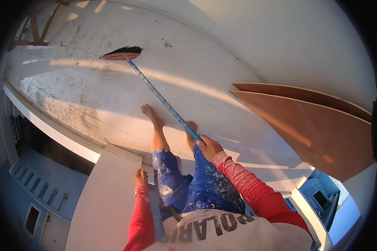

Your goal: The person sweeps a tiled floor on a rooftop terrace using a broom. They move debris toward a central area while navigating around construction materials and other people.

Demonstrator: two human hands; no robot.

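My right hand (208,147) grips the blue handle of a long broom (163,100). The broom's pink head with dark bristles (122,54) rests on the white tiled floor (92,83) far ahead of my bare feet. My left hand (140,177) is closed around a low white pillar top (109,188) beside my left hip. Both arms wear red sleeves, and my shorts are blue with paint spots.
Two brown plywood sheets (314,129) lean against the white wall on the right. A low parapet ledge (50,125) runs along the left with a drop to blue buildings below. A wooden frame (33,29) stands at the far left corner.
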